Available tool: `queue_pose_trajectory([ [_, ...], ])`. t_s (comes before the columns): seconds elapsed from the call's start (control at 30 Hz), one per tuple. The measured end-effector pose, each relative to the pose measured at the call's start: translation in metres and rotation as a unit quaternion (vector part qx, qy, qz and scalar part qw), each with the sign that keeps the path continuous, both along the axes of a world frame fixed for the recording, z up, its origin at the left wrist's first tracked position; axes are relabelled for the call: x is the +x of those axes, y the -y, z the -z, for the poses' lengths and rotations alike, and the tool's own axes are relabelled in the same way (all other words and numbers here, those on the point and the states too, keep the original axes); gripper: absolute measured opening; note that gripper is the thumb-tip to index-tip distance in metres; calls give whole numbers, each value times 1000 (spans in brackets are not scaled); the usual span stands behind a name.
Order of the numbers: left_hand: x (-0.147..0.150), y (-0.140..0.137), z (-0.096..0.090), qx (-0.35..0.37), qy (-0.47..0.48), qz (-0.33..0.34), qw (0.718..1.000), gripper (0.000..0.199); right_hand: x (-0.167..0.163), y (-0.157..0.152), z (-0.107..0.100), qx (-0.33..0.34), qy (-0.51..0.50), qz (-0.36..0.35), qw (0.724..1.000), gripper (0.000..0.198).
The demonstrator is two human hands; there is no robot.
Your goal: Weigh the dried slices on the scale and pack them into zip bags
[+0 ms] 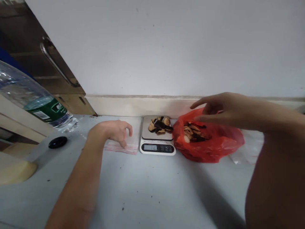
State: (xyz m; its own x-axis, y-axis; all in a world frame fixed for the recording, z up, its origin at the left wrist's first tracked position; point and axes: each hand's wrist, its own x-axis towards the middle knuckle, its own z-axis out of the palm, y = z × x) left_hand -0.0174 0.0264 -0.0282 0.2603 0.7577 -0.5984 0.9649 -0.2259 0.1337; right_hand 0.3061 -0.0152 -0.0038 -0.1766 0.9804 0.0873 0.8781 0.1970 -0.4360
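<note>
A small white digital scale [158, 149] stands near the wall, its display reading what looks like 11.0. On its metal plate lies a small pile of dried dark-brown and tan slices [160, 124]. To its right sits a crumpled red plastic bag [224, 143], its mouth spread around more dried slices [194, 131]. My right hand [219, 109] hovers over that bag, thumb and fingers apart with nothing seen between them. Left of the scale, my left hand [116, 132] is over a clear zip bag [126, 148], fingers loosely bent and apart; a fingertip seems to touch it.
A clear water bottle [47, 106] with a green label is at the left, near a black oval object [57, 142]. More clear bags [250, 149] lie right of the red bag. The white wall [166, 51] rises behind the grey tabletop [147, 190], which carries scattered dark crumbs.
</note>
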Motion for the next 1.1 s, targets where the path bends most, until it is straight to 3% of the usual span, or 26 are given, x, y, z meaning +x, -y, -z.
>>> queue_pose_trajectory([
  [0.07,-1,-4,9,-24,-8,-5,1000,33,-20,-3,1,-38,27,22,999,26],
  [0.17,-1,-7,13,-33,6,-9,999,28,-54,-10,6,-87,76,-13,993,24],
  [0.27,-3,-5,4,-26,32,-29,999,29,-75,-16,17,-170,100,-16,980,23],
  [0.37,-6,-2,-7,8,38,-36,999,31,-79,-20,27,-204,119,-9,972,20],
  [0.57,-14,1,-17,121,134,0,984,24,-65,-17,18,-164,69,-32,984,19],
  [0.73,-15,5,-22,154,180,-7,971,18,-38,-10,2,-107,39,-98,989,15],
  [0.9,-10,8,-26,216,192,-18,957,25,-10,-7,1,-64,60,-10,996,12],
  [1.0,-5,10,-26,261,241,-27,934,24,-23,-4,-1,-19,33,-19,999,18],
  [1.1,1,12,-24,293,306,-26,905,22,-55,-1,0,-31,-47,-118,991,33],
])
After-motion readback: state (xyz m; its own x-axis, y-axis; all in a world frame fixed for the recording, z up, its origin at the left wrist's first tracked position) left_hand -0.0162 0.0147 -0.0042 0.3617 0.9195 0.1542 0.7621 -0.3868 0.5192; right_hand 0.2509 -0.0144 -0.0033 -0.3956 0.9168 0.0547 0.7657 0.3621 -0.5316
